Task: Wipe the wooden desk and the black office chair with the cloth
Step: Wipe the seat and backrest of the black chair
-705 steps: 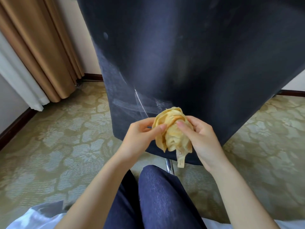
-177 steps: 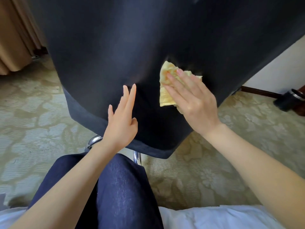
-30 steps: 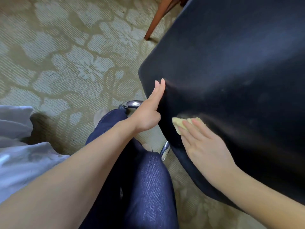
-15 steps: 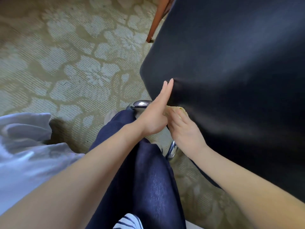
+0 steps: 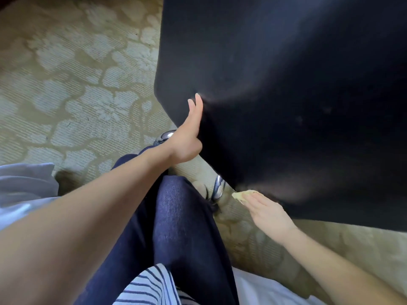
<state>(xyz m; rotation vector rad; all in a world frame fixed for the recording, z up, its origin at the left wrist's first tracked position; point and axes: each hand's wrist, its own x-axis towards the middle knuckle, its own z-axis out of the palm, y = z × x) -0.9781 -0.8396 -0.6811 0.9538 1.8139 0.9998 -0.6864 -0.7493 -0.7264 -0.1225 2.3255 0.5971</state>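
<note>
Nearest you, your right hand (image 5: 267, 213) lies flat with straight fingers, pressing the cloth (image 5: 242, 194) against the bottom edge of the black office chair (image 5: 286, 95), just beside its chrome leg (image 5: 218, 188). Further up, your left hand (image 5: 187, 139), fingers straight and together, braces the chair's left edge. The broad dark panel rises up and away from the cloth, on the right hand's side, and patterned carpet (image 5: 77, 84) lies beyond.

No readable text, label, brand, number or sign anywhere: none on the black office chair (image 5: 286, 95), the cloth (image 5: 243, 195), or the patterned carpet (image 5: 77, 89) at left.
</note>
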